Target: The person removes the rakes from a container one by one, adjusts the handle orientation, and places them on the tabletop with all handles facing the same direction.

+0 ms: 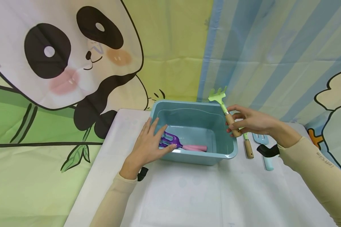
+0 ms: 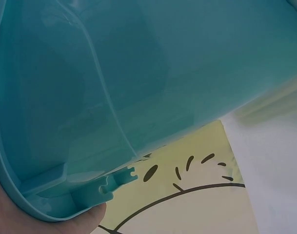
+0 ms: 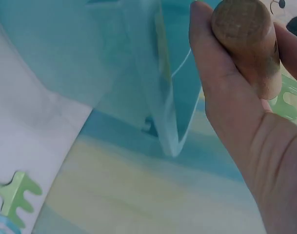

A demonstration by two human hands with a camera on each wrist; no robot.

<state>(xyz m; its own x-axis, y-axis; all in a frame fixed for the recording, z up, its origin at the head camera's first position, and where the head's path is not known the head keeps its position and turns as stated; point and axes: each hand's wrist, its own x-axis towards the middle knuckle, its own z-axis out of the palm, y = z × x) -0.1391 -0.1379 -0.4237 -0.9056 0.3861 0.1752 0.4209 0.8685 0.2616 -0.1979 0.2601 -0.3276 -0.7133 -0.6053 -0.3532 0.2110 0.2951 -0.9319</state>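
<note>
My right hand (image 1: 253,121) holds a small green hand rake (image 1: 218,96) by its wooden handle (image 3: 246,46), prongs up, over the right end of a blue plastic basin (image 1: 184,160). The butt of the handle faces the camera in the right wrist view. My left hand (image 1: 149,143) rests at the basin's front left corner, fingers spread and mostly straight along the rim, thumb toward the front edge. Inside the basin lies a purple hand fork (image 1: 173,141) with a pink handle (image 1: 197,148), its tines partly hidden by the left hand.
Right of the basin, a second green tool with a wooden handle (image 1: 248,149) lies on the white-covered table (image 1: 182,195). Beside it is a light blue slotted tool (image 1: 268,164), partly behind my right wrist. A printed panda curtain (image 1: 170,47) hangs close behind the basin.
</note>
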